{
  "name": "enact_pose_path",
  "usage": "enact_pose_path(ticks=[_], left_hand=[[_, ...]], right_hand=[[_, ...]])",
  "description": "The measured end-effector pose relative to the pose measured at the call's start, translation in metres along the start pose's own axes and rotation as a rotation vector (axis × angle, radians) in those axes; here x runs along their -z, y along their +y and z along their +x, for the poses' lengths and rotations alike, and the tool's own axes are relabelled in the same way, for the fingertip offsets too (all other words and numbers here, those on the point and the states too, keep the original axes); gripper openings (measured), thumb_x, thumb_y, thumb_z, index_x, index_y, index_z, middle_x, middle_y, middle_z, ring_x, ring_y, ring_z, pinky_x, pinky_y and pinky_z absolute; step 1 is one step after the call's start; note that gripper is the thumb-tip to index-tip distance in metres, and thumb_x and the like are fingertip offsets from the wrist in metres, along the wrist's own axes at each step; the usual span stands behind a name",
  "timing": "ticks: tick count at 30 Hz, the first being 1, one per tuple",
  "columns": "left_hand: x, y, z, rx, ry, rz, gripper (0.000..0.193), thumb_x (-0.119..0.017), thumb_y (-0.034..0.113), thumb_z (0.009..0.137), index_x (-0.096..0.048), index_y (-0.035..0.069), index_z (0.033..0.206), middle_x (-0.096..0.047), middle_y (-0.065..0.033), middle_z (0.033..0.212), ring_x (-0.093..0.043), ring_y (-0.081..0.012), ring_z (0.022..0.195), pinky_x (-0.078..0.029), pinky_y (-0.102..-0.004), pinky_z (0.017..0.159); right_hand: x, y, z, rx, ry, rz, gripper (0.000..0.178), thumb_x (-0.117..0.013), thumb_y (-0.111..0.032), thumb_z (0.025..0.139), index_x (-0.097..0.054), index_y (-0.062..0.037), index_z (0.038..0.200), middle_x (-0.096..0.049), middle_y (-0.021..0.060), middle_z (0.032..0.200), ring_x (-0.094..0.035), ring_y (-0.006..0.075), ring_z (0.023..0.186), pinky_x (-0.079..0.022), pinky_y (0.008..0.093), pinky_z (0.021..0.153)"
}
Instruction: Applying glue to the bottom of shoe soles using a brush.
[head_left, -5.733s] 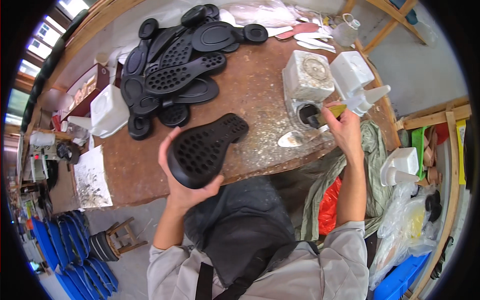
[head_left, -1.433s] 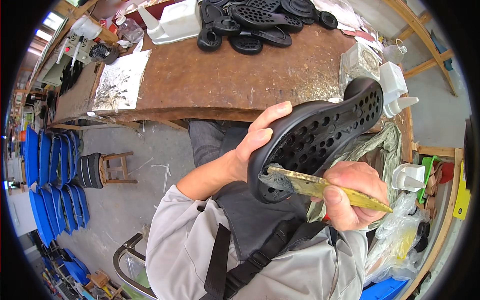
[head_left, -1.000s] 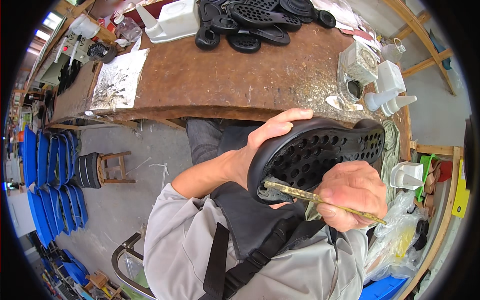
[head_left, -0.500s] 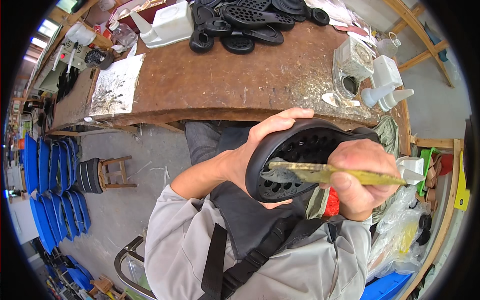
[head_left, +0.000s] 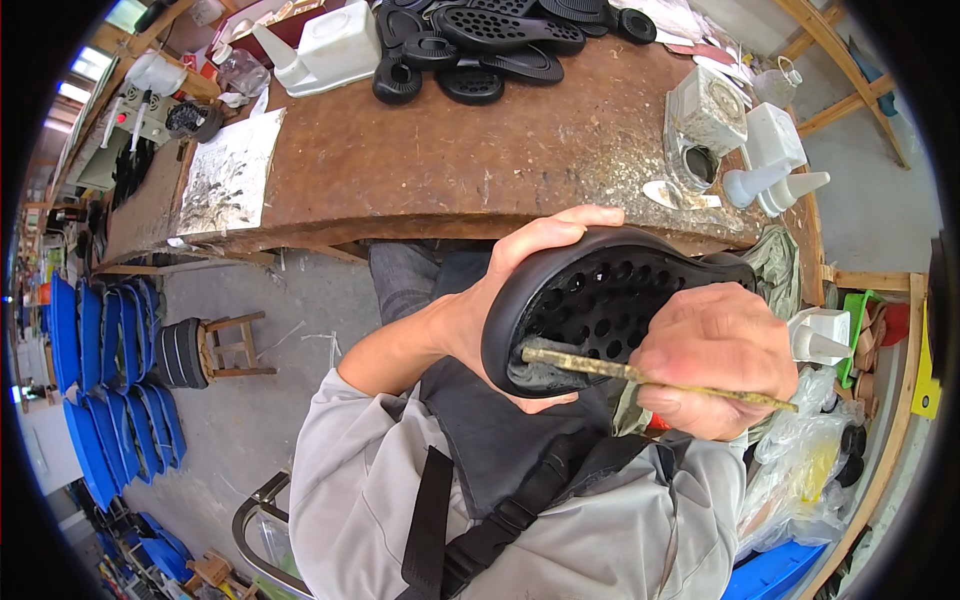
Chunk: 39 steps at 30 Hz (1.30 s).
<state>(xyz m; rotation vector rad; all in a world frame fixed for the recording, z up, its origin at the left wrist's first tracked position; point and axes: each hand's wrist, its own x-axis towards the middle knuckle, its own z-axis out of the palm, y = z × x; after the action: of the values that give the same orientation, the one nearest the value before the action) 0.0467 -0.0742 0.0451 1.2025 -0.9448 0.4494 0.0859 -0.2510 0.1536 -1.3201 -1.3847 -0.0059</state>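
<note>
The brown table (head_left: pixel 450 170) lies beyond everything, and the black shoe sole (head_left: pixel 610 300) hangs just in front of its near edge, over the person's lap. Compared with half a second ago, the sole's far tip reaches further right and the brush sits lower on it, near the heel. The left hand (head_left: pixel 510 300) wraps the sole from the left, fingers curled over its upper rim in a closed grip. The sole's long axis runs left to right, studded underside facing up. The right hand (head_left: pixel 715 365), below the table's edge, pinches a thin brush (head_left: pixel 640 375), bristles pointing left onto the heel.
</note>
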Motion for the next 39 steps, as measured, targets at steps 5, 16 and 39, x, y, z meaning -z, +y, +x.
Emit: enact_pose_path(ticks=[5,16,39], left_hand=[[0.004,-0.014,-0.001,0.035,-0.080,-0.141,0.111,-0.084,0.024,0.056,-0.012,0.004,0.137,-0.022,-0.0273,0.137,-0.030,-0.0360,0.128,-0.033,-0.0444,0.102],[0.012,-0.015,0.008,0.334,0.612,-0.822,0.089,-0.064,0.055,0.069,-0.033,0.006,0.136,-0.047,-0.0210,0.124,-0.045,-0.0372,0.119,-0.038,-0.0495,0.101],[-0.013,0.019,0.020,0.491,0.559,-0.816,0.104,-0.052,0.078,0.065,-0.019,0.017,0.143,-0.042,-0.0219,0.132,-0.047,-0.0378,0.117,-0.037,-0.0521,0.101]], right_hand=[[0.009,-0.001,-0.002,-0.019,-0.103,0.020,0.026,-0.076,0.001,0.066,-0.065,0.0031,0.089,-0.062,0.0096,0.068,-0.059,0.0210,0.050,-0.045,0.0278,0.043],[-0.003,0.009,-0.015,-0.499,0.694,0.178,0.016,-0.061,-0.001,0.083,-0.058,0.0070,0.096,-0.062,0.0118,0.072,-0.057,0.0115,0.050,-0.045,0.0206,0.045],[-0.027,0.016,0.012,-0.103,0.247,-0.251,0.024,-0.072,0.002,0.067,-0.062,0.0023,0.089,-0.064,0.0096,0.069,-0.063,0.0222,0.054,-0.050,0.0303,0.050]])
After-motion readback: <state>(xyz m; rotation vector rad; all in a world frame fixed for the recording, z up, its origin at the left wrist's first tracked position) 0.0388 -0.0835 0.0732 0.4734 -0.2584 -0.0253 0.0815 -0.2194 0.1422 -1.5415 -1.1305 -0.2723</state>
